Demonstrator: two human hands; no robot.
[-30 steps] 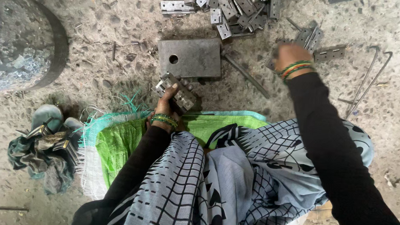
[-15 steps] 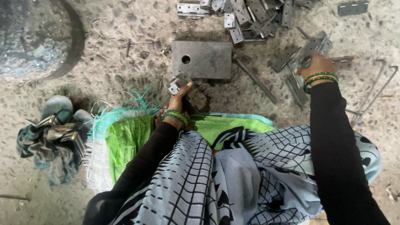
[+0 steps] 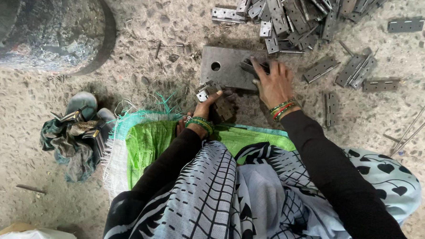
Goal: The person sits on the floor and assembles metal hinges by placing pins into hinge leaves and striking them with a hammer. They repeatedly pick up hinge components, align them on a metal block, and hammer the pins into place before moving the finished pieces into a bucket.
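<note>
**Sitting on the floor, two hands work at a steel block among metal hinges**

Looking down from head height, a person sits on a rough concrete floor point(image 3: 144, 40) with a patterned black-and-white cloth over the lap and a green woven sack point(image 3: 149, 145) beneath.

The right hand point(image 3: 271, 84) reaches forward onto a flat grey steel block point(image 3: 224, 67) with a round hole near its left edge. Its fingers point(image 3: 257, 69) are spread and press a small dark metal piece point(image 3: 249, 66) down on the block's right part. Coloured bangles circle the wrist.

The left hand point(image 3: 206, 105) lies closer to the body, just in front of the block. Its fingers pinch a small folded hinge point(image 3: 205, 89), which touches the block's near edge.

Beyond the block lies a heap of grey hinges point(image 3: 293, 13); more loose hinges point(image 3: 353, 70) are scattered to the right. Thin bent rods point(image 3: 413, 123) lie at far right. At left sit a bundle of cloth point(image 3: 71, 137) and a large round dark vessel point(image 3: 44, 26).
</note>
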